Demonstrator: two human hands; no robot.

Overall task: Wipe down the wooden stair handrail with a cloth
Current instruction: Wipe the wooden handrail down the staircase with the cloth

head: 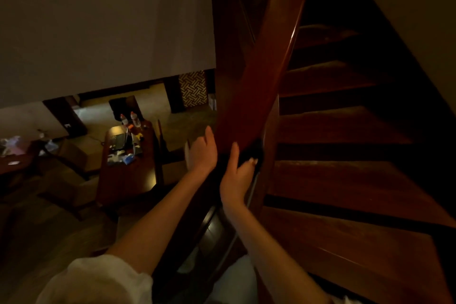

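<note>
we see the wooden handrail [269, 76] run steeply down from the top of the view to our hands, with the stair treads [345, 180] to its right. our right hand [238, 175] wraps a dark cloth [255, 150] over the rail, thumb on the near side, fingertips curled over the far side. our left hand [202, 153] lies against the rail's left side, thumb up; we cannot tell how its fingers sit. down below, a cluttered bench [128, 175] carries two bottles [134, 118].
</note>
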